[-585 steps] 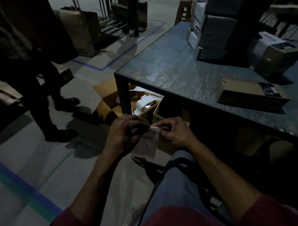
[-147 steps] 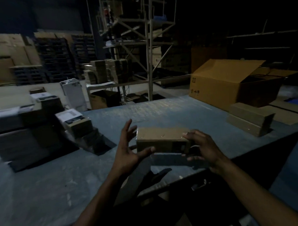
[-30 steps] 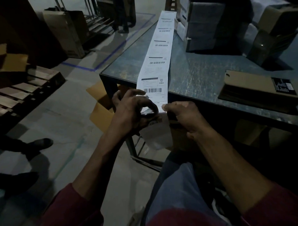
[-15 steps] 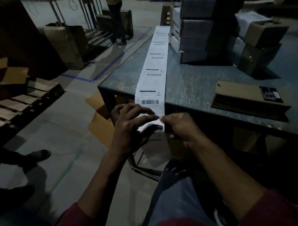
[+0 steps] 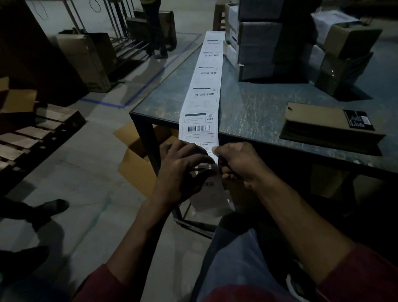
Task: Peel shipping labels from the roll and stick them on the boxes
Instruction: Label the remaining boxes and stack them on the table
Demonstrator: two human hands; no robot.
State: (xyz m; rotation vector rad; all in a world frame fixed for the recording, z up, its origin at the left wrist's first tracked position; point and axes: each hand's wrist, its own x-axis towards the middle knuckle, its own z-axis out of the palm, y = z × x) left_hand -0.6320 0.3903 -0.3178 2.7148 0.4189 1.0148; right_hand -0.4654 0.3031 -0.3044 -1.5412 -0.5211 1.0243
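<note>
Label strip (image 5: 202,98) lies along desk (image 5: 255,108), near end hanging over the front edge. Left hand (image 5: 183,171) and right hand (image 5: 239,163) fingers pinched on the strip's overhanging end. Flat box (image 5: 323,121) on desk to the right, stacked boxes (image 5: 259,35) behind.

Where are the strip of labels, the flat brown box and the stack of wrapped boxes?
Label strip (image 5: 200,110): head view, on a printed label.
Flat brown box (image 5: 316,116): head view, on its top face.
Stack of wrapped boxes (image 5: 257,51): head view, on its front side.

hands (image 5: 183,171): 2
label strip (image 5: 205,87): 1, five labels showing
flat brown box (image 5: 328,121): 1
desk (image 5: 255,108): 1
wooden pallet (image 5: 23,136): 1
</note>
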